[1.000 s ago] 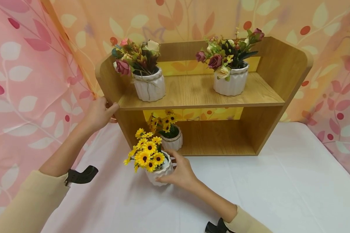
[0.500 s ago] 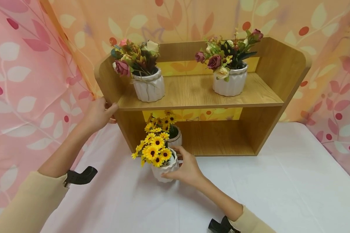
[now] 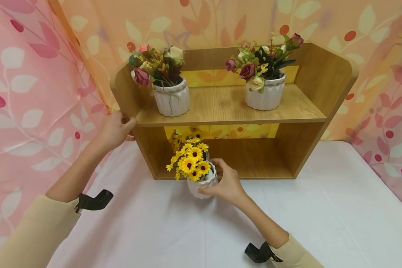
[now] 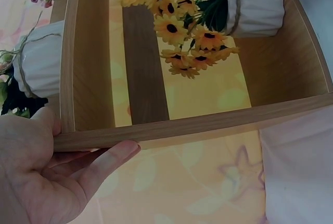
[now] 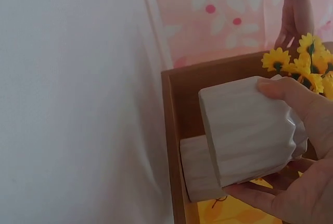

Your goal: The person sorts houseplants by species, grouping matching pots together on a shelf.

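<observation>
My right hand grips a white ribbed pot of yellow sunflowers, thumb on the near side and fingers on the far side. The pot is just in front of the lower compartment of a wooden shelf, its flowers leaning left. Behind it, mostly hidden in the head view, another white pot of sunflowers stands in the lower left of the shelf. My left hand holds the edge of the shelf's left side panel, with the thumb on one face.
On the upper board stand two white pots of mixed roses, a left pot and a right pot. The shelf stands on a white-covered table. A flowered curtain hangs behind it.
My right hand has carried the sunflower pot right and toward the shelf, so it now covers most of the pot behind. The left hand has stayed at the side panel.
</observation>
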`<state>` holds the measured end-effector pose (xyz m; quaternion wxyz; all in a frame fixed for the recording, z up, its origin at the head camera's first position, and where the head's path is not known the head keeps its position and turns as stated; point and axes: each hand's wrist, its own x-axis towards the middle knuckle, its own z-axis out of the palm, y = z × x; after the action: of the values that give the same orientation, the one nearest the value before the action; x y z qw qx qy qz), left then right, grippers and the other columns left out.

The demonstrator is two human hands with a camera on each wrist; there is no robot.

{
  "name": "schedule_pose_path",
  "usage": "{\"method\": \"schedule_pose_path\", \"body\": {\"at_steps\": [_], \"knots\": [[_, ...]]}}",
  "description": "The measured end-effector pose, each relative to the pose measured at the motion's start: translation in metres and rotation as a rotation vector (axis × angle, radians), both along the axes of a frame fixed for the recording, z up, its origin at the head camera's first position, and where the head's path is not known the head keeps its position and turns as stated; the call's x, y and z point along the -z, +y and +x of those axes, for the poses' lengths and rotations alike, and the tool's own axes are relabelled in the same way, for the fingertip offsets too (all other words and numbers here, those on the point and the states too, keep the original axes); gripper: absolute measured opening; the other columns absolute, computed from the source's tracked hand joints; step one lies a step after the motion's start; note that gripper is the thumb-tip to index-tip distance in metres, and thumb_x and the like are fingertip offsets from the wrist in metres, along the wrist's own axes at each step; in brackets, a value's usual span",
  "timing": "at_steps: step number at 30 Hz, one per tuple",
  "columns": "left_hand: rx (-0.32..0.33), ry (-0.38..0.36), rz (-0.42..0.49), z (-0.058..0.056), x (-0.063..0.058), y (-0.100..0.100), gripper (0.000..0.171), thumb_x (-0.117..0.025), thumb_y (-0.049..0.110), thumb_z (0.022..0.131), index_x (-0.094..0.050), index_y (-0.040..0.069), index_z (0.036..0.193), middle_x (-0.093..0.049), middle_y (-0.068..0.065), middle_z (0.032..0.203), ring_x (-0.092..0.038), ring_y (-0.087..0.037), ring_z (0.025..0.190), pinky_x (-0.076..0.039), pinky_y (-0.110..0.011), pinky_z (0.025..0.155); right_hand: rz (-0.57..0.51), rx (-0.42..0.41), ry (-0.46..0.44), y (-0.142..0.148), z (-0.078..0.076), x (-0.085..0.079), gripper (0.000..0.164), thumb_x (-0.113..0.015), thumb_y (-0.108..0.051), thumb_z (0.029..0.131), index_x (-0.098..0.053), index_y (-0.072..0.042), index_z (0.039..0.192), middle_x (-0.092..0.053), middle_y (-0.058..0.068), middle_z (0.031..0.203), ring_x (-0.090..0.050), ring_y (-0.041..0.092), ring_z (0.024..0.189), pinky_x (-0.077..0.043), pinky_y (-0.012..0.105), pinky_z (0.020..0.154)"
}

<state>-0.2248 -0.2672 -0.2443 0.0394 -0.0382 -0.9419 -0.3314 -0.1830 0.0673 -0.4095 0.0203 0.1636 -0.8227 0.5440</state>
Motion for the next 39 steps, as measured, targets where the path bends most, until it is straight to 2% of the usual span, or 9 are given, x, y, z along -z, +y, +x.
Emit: {"method": "schedule_pose_path", "body": {"at_steps": [4, 8, 12, 15, 18, 22, 25, 33, 39], "knots": [[0.0, -0.004, 0.006, 0.0, 0.001, 0.0, 0.056, -0.044, 0.035, 0.11, -0.05, -0.014, 0.138, -0.066, -0.035, 0.124, -0.075, -0.042, 0.102, -0.065, -0.031, 0.074, 0.013, 0.016, -0.004, 0.005, -0.003, -0.002, 0.088, -0.101, -0.015, 0.064, -0.057, -0.007, 0.14, -0.068, 0.013, 0.131, -0.066, 0.03, 0.118, -0.06, 0.047, 0.095], [0.0, -0.011, 0.008, 0.0, 0.001, 0.0, 0.058, -0.044, 0.035, 0.11, -0.047, -0.013, 0.142, -0.065, -0.035, 0.127, -0.074, -0.043, 0.104, -0.065, -0.035, 0.077, 0.039, 0.043, 0.01, 0.011, -0.006, -0.003, 0.088, -0.101, -0.017, 0.064, -0.057, -0.007, 0.14, -0.068, 0.014, 0.13, -0.066, 0.03, 0.115, -0.059, 0.049, 0.095], [-0.003, -0.006, 0.002, -0.001, 0.0, 0.0, 0.058, -0.044, 0.035, 0.11, -0.048, -0.014, 0.14, -0.065, -0.036, 0.126, -0.075, -0.042, 0.101, -0.065, -0.036, 0.078, 0.074, 0.077, 0.027, 0.016, -0.01, -0.004, 0.087, -0.101, -0.019, 0.064, -0.058, -0.008, 0.139, -0.069, 0.013, 0.129, -0.066, 0.029, 0.111, -0.058, 0.042, 0.089], [-0.003, -0.003, 0.003, -0.001, 0.0, 0.001, 0.058, -0.044, 0.035, 0.11, -0.048, -0.015, 0.139, -0.065, -0.037, 0.125, -0.076, -0.042, 0.1, -0.065, -0.032, 0.075, 0.099, 0.1, 0.037, 0.021, -0.013, -0.003, 0.087, -0.101, -0.021, 0.064, -0.058, -0.007, 0.139, -0.069, 0.014, 0.128, -0.066, 0.03, 0.106, -0.055, 0.037, 0.084], [-0.004, -0.004, 0.006, -0.001, 0.0, 0.001, 0.057, -0.044, 0.034, 0.11, -0.048, -0.016, 0.138, -0.064, -0.037, 0.126, -0.076, -0.042, 0.1, -0.065, -0.03, 0.073, 0.11, 0.12, 0.042, 0.025, -0.017, -0.002, 0.088, -0.101, -0.021, 0.065, -0.058, -0.006, 0.139, -0.069, 0.016, 0.129, -0.066, 0.033, 0.109, -0.056, 0.041, 0.086], [-0.005, -0.003, 0.009, 0.0, 0.0, 0.0, 0.057, -0.044, 0.034, 0.11, -0.048, -0.016, 0.137, -0.064, -0.038, 0.126, -0.075, -0.043, 0.101, -0.065, -0.031, 0.073, 0.124, 0.145, 0.048, 0.031, -0.022, -0.001, 0.088, -0.101, -0.024, 0.066, -0.057, -0.004, 0.139, -0.068, 0.018, 0.133, -0.064, 0.038, 0.123, -0.056, 0.053, 0.098], [-0.002, 0.003, 0.006, 0.0, 0.0, 0.001, 0.057, -0.044, 0.034, 0.11, -0.049, -0.016, 0.137, -0.064, -0.038, 0.126, -0.075, -0.043, 0.101, -0.065, -0.029, 0.072, 0.135, 0.159, 0.056, 0.036, -0.026, 0.0, 0.088, -0.101, -0.024, 0.066, -0.057, -0.003, 0.139, -0.067, 0.019, 0.135, -0.063, 0.041, 0.127, -0.053, 0.058, 0.103], [0.001, 0.02, -0.002, 0.0, 0.001, 0.001, 0.054, -0.044, 0.033, 0.11, -0.051, -0.016, 0.132, -0.066, -0.037, 0.12, -0.078, -0.039, 0.093, -0.065, -0.03, 0.072, 0.164, 0.23, 0.093, 0.049, -0.035, 0.003, 0.087, -0.1, -0.025, 0.069, -0.055, 0.001, 0.138, -0.067, 0.023, 0.135, -0.062, 0.044, 0.127, -0.053, 0.06, 0.103], [0.001, 0.014, 0.007, 0.0, 0.002, 0.0, 0.054, -0.044, 0.033, 0.11, -0.051, -0.016, 0.132, -0.066, -0.037, 0.12, -0.077, -0.04, 0.096, -0.065, -0.029, 0.072, 0.171, 0.27, 0.085, 0.059, -0.042, 0.008, 0.087, -0.099, -0.025, 0.069, -0.055, 0.001, 0.139, -0.067, 0.023, 0.135, -0.061, 0.043, 0.127, -0.052, 0.059, 0.103]]}}
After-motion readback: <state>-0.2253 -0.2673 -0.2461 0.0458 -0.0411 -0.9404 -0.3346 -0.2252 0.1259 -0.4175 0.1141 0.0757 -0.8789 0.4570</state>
